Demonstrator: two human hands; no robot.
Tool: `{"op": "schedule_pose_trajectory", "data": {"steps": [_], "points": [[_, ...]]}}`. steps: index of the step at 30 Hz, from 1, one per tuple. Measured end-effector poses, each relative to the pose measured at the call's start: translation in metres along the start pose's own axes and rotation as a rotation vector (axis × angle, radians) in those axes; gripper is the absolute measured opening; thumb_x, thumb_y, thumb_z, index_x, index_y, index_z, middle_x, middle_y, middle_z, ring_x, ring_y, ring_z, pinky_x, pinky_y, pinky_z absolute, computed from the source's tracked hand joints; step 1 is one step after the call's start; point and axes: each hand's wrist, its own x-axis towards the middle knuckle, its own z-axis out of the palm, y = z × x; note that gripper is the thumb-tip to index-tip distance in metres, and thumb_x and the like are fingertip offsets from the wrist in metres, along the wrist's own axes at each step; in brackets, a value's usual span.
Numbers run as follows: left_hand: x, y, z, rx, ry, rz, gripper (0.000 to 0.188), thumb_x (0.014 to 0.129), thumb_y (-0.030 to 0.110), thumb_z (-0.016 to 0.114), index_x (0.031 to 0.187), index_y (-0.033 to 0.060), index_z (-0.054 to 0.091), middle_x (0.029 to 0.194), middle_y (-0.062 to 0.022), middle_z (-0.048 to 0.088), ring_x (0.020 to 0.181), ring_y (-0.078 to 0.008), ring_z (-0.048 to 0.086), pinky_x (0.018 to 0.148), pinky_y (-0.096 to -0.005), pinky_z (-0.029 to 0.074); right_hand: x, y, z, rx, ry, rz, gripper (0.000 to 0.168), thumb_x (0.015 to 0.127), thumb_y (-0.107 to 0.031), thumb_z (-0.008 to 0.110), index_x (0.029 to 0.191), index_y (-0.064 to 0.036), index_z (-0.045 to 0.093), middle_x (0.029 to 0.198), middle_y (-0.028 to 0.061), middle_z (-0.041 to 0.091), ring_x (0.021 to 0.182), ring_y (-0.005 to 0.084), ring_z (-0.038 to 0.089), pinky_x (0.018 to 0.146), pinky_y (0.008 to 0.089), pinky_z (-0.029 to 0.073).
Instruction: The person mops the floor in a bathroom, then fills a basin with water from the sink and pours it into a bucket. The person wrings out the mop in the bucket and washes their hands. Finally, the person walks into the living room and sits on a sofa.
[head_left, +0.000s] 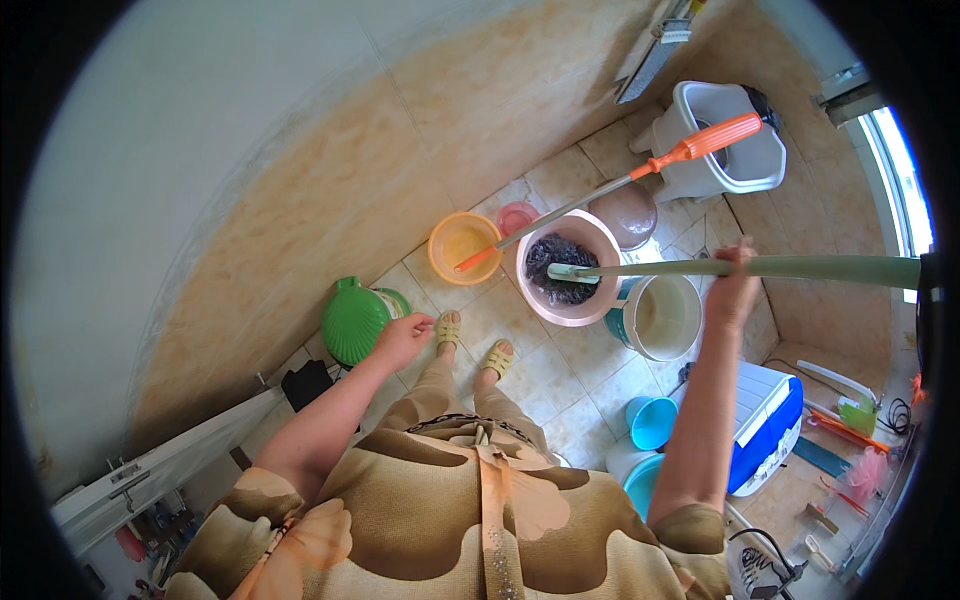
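Observation:
My right hand (731, 289) grips the pale green pole of a mop (832, 268), which runs from the right edge of view down to the left. The mop's dark, wet strands (553, 259) and its pale head plate lie inside a pink basin (529, 300) on the floor. My left hand (401, 341) hangs with loosely curled fingers and holds nothing. In view it lies beside a green shell-shaped lid or bin (352, 324), apparently above it. A white bucket (664, 352) stands next to the basin, beneath the pole.
A metal pole with an orange grip (705, 142) slants over an orange basin (469, 277). Around stand a small pink bowl (517, 217), a brown round object (626, 217), a white plastic tub (776, 169), turquoise buckets (652, 424) and a blue-and-white box (769, 420). Tiled wall borders the left.

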Motion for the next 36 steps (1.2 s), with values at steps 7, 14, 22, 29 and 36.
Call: {"op": "schedule_pose_trajectory", "data": {"steps": [7,14,22,29,36], "points": [[0.011,-0.026,-0.023,-0.049,0.046,0.008,0.024,0.082,0.011,0.059,0.104,0.0014,0.059,0.088,-0.0068,0.062,0.076,-0.0129,0.059,0.070,-0.0266,0.048,0.006,-0.204,0.025,0.269,-0.211,-0.198,0.025,0.087,-0.028,0.055,0.072,-0.010,0.047,0.067,0.0014,0.042,0.056,0.0111,0.035,0.058,0.0292,0.032],[0.015,-0.041,-0.026,-0.024,0.037,0.015,0.025,0.082,0.010,0.059,0.105,0.0020,0.058,0.090,-0.0074,0.063,0.080,-0.0137,0.060,0.073,-0.0266,0.048,0.000,-0.165,0.024,0.175,-0.276,-0.309,0.025,0.087,-0.022,0.053,0.068,-0.009,0.044,0.059,0.0015,0.039,0.051,0.0098,0.035,0.052,0.0253,0.033],[-0.012,-0.025,-0.041,0.081,-0.014,-0.084,0.027,0.081,0.011,0.059,0.106,0.0012,0.058,0.093,-0.0095,0.063,0.083,-0.0147,0.060,0.074,-0.0273,0.048,-0.003,-0.005,0.005,-0.058,0.114,-0.014,0.020,0.084,-0.019,0.059,0.069,-0.007,0.052,0.065,0.0034,0.050,0.065,0.0147,0.048,0.064,0.0288,0.038],[0.002,-0.020,-0.041,0.092,0.043,0.017,0.025,0.082,0.012,0.059,0.105,0.0011,0.058,0.089,-0.0079,0.062,0.076,-0.0125,0.059,0.071,-0.0265,0.048,0.017,-0.196,0.018,0.257,-0.151,-0.233,0.019,0.086,-0.024,0.057,0.076,-0.010,0.048,0.066,0.0006,0.044,0.054,0.0103,0.037,0.055,0.0275,0.031],[0.011,-0.037,-0.035,-0.049,0.058,0.008,0.024,0.083,0.009,0.057,0.105,-0.0001,0.057,0.084,-0.0055,0.061,0.072,-0.0109,0.058,0.067,-0.0250,0.048,0.022,-0.180,0.015,0.227,-0.412,-0.275,0.025,0.088,-0.025,0.054,0.070,-0.010,0.044,0.059,0.0001,0.036,0.053,0.0106,0.036,0.059,0.0275,0.033]]}}
